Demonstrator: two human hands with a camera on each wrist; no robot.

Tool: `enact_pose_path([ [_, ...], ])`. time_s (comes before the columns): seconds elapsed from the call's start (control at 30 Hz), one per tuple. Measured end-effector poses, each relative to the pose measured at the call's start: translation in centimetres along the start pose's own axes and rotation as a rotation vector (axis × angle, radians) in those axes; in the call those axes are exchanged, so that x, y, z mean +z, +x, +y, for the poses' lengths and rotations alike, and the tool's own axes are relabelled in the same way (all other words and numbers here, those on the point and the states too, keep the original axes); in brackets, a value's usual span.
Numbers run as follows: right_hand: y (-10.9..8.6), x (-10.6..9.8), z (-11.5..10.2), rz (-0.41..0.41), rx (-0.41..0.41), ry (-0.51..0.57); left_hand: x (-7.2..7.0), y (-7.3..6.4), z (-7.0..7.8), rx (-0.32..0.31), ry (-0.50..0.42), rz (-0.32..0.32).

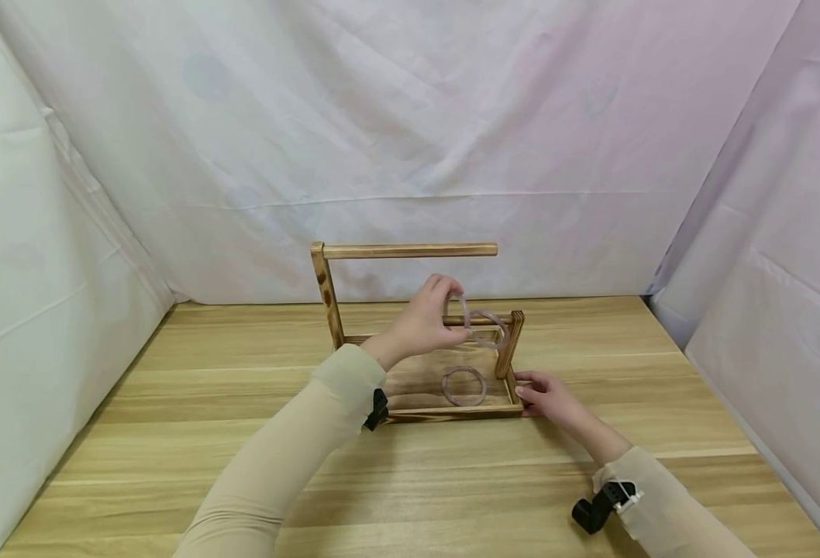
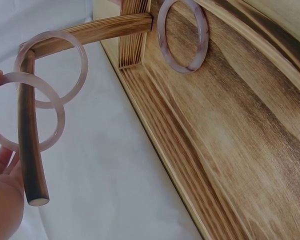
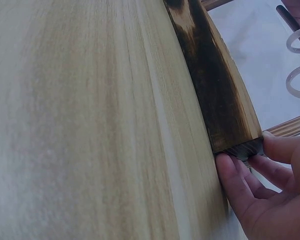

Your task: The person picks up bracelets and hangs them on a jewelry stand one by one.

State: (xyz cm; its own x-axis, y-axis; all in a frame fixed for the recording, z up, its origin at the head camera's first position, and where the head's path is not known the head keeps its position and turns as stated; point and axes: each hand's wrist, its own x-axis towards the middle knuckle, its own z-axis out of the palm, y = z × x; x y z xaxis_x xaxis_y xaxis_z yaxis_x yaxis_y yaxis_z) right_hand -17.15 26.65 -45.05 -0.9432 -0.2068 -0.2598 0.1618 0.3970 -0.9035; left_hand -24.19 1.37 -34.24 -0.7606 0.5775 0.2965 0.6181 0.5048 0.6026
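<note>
In the head view a wooden jewelry stand [image 1: 452, 413] has a tray base and two posts, each bearing a horizontal bar. My left hand [image 1: 420, 322] pinches a pale lilac bangle [image 2: 61, 112] between thumb and fingers, and the lower bar [image 2: 30, 150] passes through the ring near its free end. Farther along that bar, toward the post, hangs a second bangle [image 2: 84, 67]. A third bangle [image 2: 203, 37] is down in the tray, by the right post. At the tray's front right corner, my right hand [image 1: 548, 397] grips the wood with thumb and fingers.
The longer upper bar [image 1: 410, 250] runs above and behind my left hand from the tall left post [image 1: 328, 294]. A wood-grain table [image 1: 242, 372] carries the stand. White cloth [image 1: 396, 139] hangs behind and at both sides.
</note>
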Motion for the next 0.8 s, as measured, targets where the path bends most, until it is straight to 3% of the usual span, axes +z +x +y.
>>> enact_pose_path([
  [0.8,0.09,0.04,0.07,0.016,0.008,0.008,0.41,0.22,0.78,-0.066,0.107,-0.114],
])
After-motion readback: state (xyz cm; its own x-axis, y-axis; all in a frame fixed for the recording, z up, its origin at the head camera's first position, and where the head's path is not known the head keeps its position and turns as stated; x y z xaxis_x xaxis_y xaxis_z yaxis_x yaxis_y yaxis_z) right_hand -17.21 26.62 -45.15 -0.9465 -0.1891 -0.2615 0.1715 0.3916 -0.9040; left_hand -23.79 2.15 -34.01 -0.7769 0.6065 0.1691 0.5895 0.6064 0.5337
